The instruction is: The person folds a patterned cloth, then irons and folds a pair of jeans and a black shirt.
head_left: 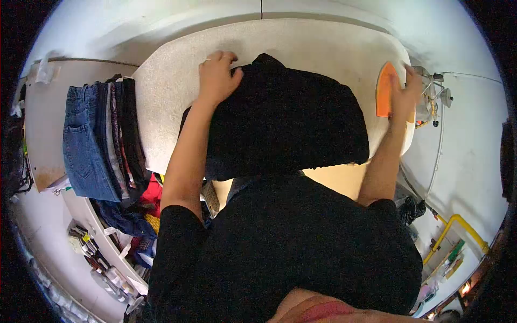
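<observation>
A black garment (pixel 291 118) lies spread over the middle of a pale ironing board (pixel 167 70), with a pointed fold at its top edge. My left hand (pixel 218 78) is at the garment's upper left edge, fingers apart and slightly bent, the thumb close to the cloth. At the board's right end lies a flat orange piece shaped like an iron's sole, an iron rest (pixel 383 94). Over its right side is my right hand (pixel 405 94), somewhat blurred, thumb and fingers apart. I see nothing held in either hand.
Folded jeans (pixel 81 145) and other clothes hang in a row at the left. Below them is a heap of coloured clothes (pixel 151 194). Metal fittings (pixel 433 91) stand beyond the board's right end, and a yellow pipe (pixel 466 226) runs at lower right.
</observation>
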A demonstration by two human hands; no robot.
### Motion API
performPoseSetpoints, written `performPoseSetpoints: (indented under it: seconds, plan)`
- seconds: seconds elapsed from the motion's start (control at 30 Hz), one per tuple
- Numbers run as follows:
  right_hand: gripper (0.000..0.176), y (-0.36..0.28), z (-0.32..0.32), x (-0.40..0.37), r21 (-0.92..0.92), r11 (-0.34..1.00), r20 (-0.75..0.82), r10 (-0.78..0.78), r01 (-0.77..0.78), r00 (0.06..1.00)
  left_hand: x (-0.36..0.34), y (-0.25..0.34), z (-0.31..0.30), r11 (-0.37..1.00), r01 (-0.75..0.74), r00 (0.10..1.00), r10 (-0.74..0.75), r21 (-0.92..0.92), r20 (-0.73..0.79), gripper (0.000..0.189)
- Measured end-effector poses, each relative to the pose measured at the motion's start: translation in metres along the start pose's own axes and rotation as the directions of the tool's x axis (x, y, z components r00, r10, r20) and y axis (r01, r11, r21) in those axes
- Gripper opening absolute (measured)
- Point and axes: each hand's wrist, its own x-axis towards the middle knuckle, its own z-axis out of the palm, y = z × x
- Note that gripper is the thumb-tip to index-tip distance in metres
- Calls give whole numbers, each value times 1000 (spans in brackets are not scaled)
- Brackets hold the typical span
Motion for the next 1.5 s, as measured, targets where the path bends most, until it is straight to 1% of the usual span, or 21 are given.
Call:
performPoseSetpoints:
  seconds: [0.07,0.1,0.17,0.2,0.23,0.3,0.33,0.4,0.57,0.63,0.73,0.77,0.83,0.93,1.13,1.17,1.23,1.33,1.37,1.43,1.5]
  plan:
    - [51,53,-28,-4,-288,955,126,-30,66,992,13,6,17,986,-109,991,118,-126,65,35]
    - [51,80,-31,-3,-288,955,125,-35,70,991,19,13,22,986,-106,992,115,-128,61,35]
    - [54,109,-28,-2,5,935,464,312,-355,829,28,24,32,980,-147,976,166,-138,142,41]
    - [49,109,-23,-6,245,815,531,340,-524,776,32,25,36,972,-193,972,208,-135,108,43]
    - [49,113,-24,-4,242,822,533,332,-516,778,37,26,39,972,-185,974,200,-141,103,43]
    - [30,99,-40,5,180,572,729,469,-801,499,49,26,45,955,-171,970,206,-241,126,39]
    - [29,101,-40,3,174,618,693,476,-767,541,52,26,47,953,-175,970,210,-248,121,39]
    - [34,83,-68,0,126,688,673,471,-715,571,62,19,53,866,-426,895,446,-262,21,32]
    - [49,-44,-166,-50,84,726,667,468,-682,580,81,8,52,809,-280,907,399,-516,133,16]
    - [52,-74,-171,-76,180,674,725,401,-717,560,84,8,49,770,-209,909,381,-603,171,14]
    - [56,-120,-145,-101,15,854,781,315,-520,539,97,4,59,801,-307,883,442,-514,160,13]
    - [56,-149,-132,-100,13,891,808,258,-453,530,93,14,40,797,-244,877,424,-552,224,15]
    - [54,-170,-96,-117,115,914,821,134,-390,556,98,11,54,798,-354,881,460,-487,113,15]
    - [55,-204,-53,-106,124,891,867,116,-436,485,104,12,46,792,-405,868,489,-456,79,16]
    - [58,-222,24,-56,73,970,810,79,-233,581,119,17,45,855,-416,894,447,-309,34,20]
    - [59,-221,37,-50,118,978,741,28,-172,670,119,15,41,854,-416,894,447,-311,30,20]
    - [59,-219,59,-30,156,982,661,-27,-102,750,121,5,32,915,-252,966,257,-315,-23,22]
    - [61,-227,65,-2,111,982,772,12,-154,635,101,-15,15,959,-195,949,237,-204,209,27]
    - [61,-226,62,-4,114,981,767,13,-156,641,89,-18,9,975,-206,913,222,-83,341,28]
    - [61,-221,55,-13,119,980,779,7,-159,627,64,-18,-2,979,-171,832,205,-112,516,32]
    - [60,-217,35,-30,135,982,774,-22,-131,632,54,-36,29,961,-225,866,273,-160,419,32]
